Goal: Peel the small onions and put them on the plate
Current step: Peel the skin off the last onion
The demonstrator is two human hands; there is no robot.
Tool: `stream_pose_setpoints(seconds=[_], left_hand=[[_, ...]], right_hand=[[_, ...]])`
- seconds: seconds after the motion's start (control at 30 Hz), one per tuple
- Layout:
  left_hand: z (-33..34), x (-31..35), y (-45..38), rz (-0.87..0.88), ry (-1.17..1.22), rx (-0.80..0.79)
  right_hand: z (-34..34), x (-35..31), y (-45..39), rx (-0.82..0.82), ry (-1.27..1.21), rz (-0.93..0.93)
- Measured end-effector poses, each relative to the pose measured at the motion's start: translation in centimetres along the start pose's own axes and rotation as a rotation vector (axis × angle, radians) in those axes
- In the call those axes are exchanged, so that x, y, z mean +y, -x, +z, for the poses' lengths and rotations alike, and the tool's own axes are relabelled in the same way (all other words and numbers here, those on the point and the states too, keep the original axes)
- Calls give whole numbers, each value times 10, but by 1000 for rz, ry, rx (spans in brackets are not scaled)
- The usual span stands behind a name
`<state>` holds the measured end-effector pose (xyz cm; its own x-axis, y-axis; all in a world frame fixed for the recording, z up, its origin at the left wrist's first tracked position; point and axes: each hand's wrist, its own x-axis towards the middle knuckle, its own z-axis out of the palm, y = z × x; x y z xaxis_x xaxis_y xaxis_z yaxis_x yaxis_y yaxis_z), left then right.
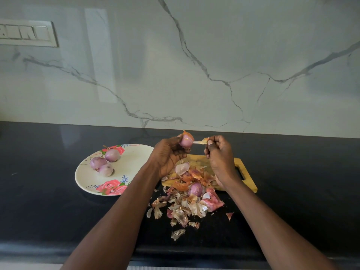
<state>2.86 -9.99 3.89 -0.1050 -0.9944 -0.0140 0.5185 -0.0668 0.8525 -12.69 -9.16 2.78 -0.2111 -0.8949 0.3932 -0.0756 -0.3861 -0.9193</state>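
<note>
My left hand (168, 156) grips a small purple onion (186, 140) held up above the wooden cutting board (247, 173). My right hand (220, 152) pinches a strip of pale skin (200, 141) that still hangs from the onion's right side. Three peeled onions (103, 162) lie together on the left part of the floral plate (134, 158). Another onion (195, 189) sits among the peels at the board's front edge.
A heap of dry onion peels (185, 205) spreads from the board onto the black counter (39, 191) toward me. The marble wall (194, 65) rises behind, with a switch plate (27, 33) at upper left. The counter's front edge runs near my forearms.
</note>
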Motion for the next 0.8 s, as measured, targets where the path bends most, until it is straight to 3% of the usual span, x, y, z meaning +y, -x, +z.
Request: stream_pose_setpoints(seconds=[0.43,0.8], left_hand=[[-4,4,-1,-12,156,83],[-3,5,4,33,80,17]], right_hand=[[-3,-3,1,4,-11,11],[-5,-8,13,-347,451,-118]])
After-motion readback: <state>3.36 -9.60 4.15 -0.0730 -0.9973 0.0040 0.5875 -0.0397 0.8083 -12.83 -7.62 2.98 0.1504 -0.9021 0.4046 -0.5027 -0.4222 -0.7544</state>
